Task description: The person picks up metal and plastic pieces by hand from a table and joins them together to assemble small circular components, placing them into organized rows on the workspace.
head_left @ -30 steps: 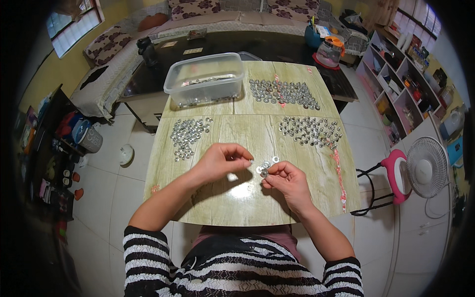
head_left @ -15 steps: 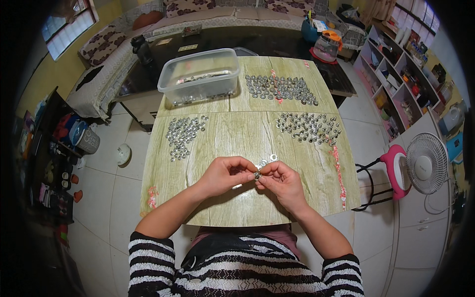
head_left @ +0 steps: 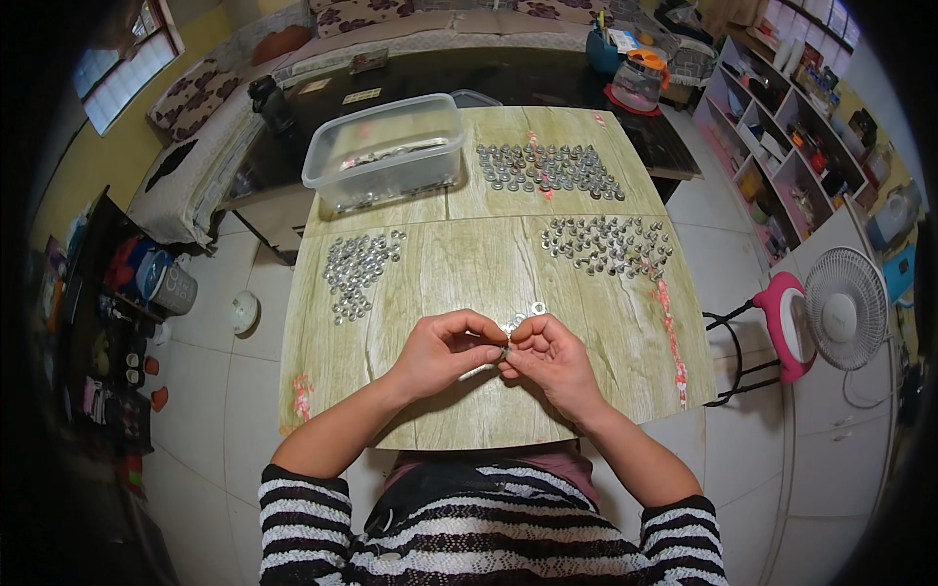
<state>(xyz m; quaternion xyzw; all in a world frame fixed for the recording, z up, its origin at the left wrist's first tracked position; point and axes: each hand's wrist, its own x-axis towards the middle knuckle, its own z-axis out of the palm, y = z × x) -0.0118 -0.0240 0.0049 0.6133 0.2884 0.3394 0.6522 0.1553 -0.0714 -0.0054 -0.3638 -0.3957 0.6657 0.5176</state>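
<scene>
My left hand (head_left: 445, 352) and my right hand (head_left: 555, 366) meet over the near middle of the table, thumbs and fingertips pinched together. Between them is a small metal fastener (head_left: 505, 352), mostly covered by the fingers, so its exact form is hard to see. Just beyond the fingertips lie a few flat washers (head_left: 538, 308), partly hidden by my right hand. To the left spreads a group of small silvery nuts (head_left: 354, 273). Several bolts (head_left: 606, 249) stand at the right, and behind them are rows of bolts with wider, washer-like bases (head_left: 547, 171).
A clear plastic tub (head_left: 386, 176) with metal pieces inside stands at the back left of the wood-patterned table (head_left: 449, 264). Behind is a dark table (head_left: 420, 83) with a lidded jar (head_left: 639, 83). At the right are a pink-backed stool (head_left: 782, 327) and a white fan (head_left: 846, 308).
Both hands stay together in nearly the same place. The fingers have shifted slightly around the fastener, which shows less now. The whole view has tilted a little.
</scene>
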